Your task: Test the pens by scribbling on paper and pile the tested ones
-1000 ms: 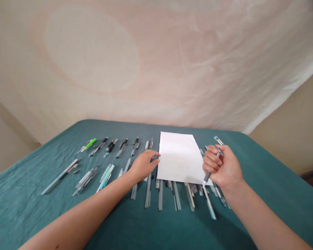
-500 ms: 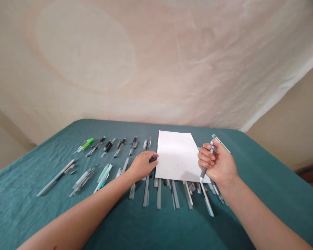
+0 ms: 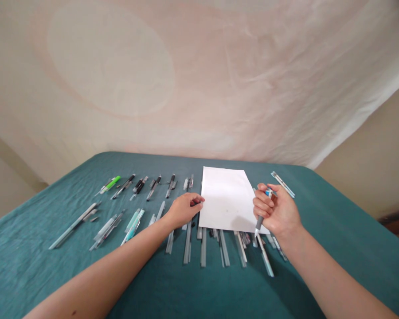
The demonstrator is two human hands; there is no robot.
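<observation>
A white sheet of paper [image 3: 224, 195] lies over part of a row of pens. My left hand [image 3: 185, 208] is at its left edge, fingers loosely curved and the thumb a little apart, with the fingertips reaching the edge. In my right hand [image 3: 277, 208], above the sheet's right side, is a pen [image 3: 259, 223] with a grey grip, a pale tip and a blue-and-white upper end. The fingers wrap round its barrel, and the tip points down near the sheet's lower right corner. My thumb is close to the pen's upper end. My palm and fingers hide part of the barrel.
Several pens, clear-barrelled ones [image 3: 187, 248] among them, stick out below the sheet. To the left lie small groups of pens, including a bright green one [image 3: 111, 184] and turquoise ones [image 3: 132, 227]. More pens [image 3: 283, 184] lie beyond my right hand on the green tablecloth [image 3: 199, 292].
In my right hand, the thumb and the pen's upper end have shifted slightly lower, and the thumb now lies closer over that end. My left hand has barely moved.
</observation>
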